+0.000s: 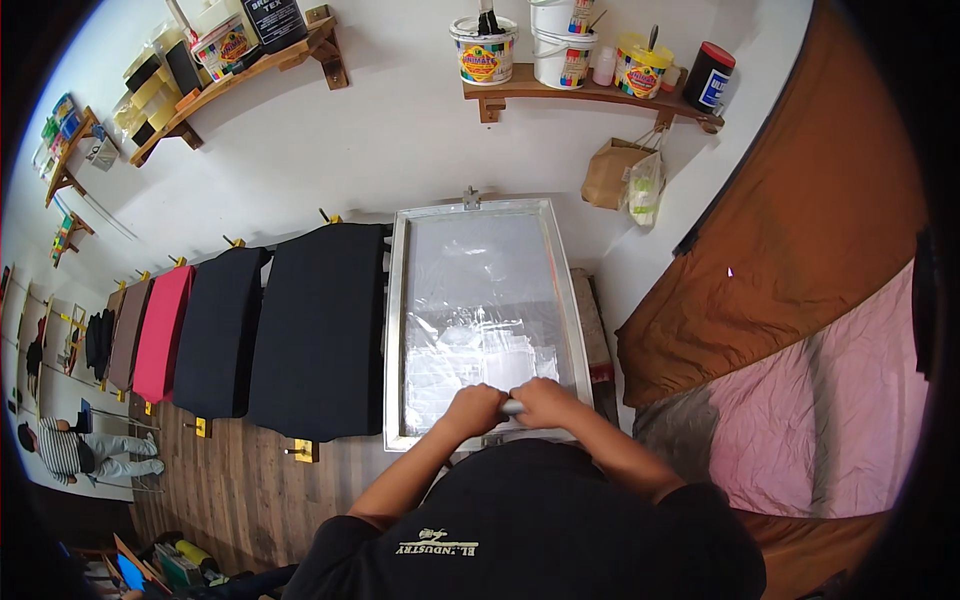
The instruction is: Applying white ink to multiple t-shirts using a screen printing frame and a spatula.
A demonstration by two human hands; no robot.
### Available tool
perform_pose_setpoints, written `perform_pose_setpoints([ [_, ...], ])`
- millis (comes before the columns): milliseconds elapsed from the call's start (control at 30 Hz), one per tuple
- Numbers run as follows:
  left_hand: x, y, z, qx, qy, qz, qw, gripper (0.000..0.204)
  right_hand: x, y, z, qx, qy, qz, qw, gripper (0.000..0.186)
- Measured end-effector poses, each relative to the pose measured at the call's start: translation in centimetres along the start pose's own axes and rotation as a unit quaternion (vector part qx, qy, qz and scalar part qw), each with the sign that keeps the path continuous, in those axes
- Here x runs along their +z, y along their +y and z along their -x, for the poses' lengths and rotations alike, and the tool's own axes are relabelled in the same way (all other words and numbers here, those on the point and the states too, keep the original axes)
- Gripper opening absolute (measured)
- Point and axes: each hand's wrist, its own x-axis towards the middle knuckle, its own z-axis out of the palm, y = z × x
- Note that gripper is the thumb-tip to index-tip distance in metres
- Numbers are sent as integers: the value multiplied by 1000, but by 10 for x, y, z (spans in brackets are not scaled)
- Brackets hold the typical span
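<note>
A screen printing frame (396, 320) with a pale metal rim lies in front of me, its mesh (475, 260) shiny and wrinkled as if filmed with clear plastic. Over its near end, my left hand (474, 411) and my right hand (546, 404) are closed side by side around a squeegee (513, 407). Just a short grey piece of it shows between my fists; the rest is hidden by my hands. Whether its blade touches the mesh I cannot tell. A small metal clamp (471, 199) sits at the frame's far edge.
To the left stand boards covered in black cloth (318, 330), dark cloth (222, 330) and red cloth (163, 335). Wall shelves (590, 90) hold tubs and jars. Brown sheeting (760, 220) and pink cloth (800, 420) hang at right. Another person (85, 450) stands far left.
</note>
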Motion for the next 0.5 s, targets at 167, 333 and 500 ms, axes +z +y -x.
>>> perform_pose_setpoints([
  [167, -7, -12, -22, 24, 155, -28, 987, 12, -15, 12, -22, 10, 106, 23, 994, 20],
  [333, 21, -20, -25, 32, 199, -48, 978, 11, 8, 5, -23, 34, 151, 62, 986, 24],
  [500, 31, -4, 13, 62, 120, -30, 990, 9, 28, -13, 10, 14, 145, 35, 989, 26],
])
